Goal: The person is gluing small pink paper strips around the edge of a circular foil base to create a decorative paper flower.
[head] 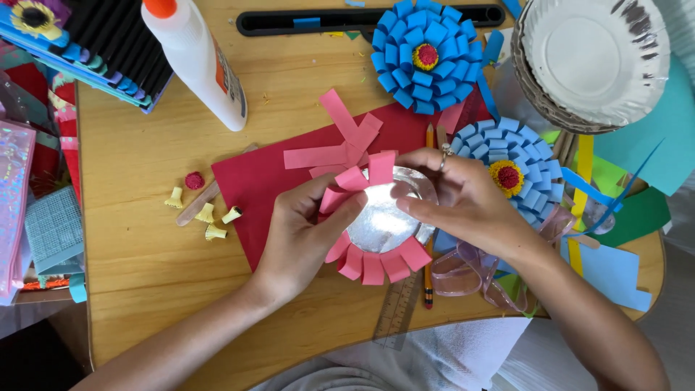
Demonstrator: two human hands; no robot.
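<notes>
From the head view, we have both hands on the silver foil plate (381, 217), which we hold just above the red paper sheet (268, 188) on the wooden table (145, 239). Our left hand (300, 232) cups the plate's left rim, thumb pressed on a pink loop (352, 179) at the top edge. Our right hand (467, 199) pinches the plate's right rim, fingers curled over the top, a ring on one finger.

The risks, as we judge them: the loops are folded paper strips, soft and springy, and a freshly stuck one can pop open or slide if the thumb lifts too soon. The foil is thin and shiny and could dent under a hard squeeze. The loops along the bottom rim (376, 264) sit near our left palm and could get crushed.

Materials now. Loose pink strips (337, 141) lie flat just above the plate, matte and crisp-edged. Further above stands a finished blue paper flower (423, 58) with a red and yellow centre; a second blue flower (507, 170) lies right of the plate, partly under our right hand. The white glue bottle (199, 61) with its orange cap lies up and to the left. Small yellow fringed rolls (206, 217) sit left of the plate. A pencil (428, 282) and a ruler (397, 311) poke out below it.
</notes>
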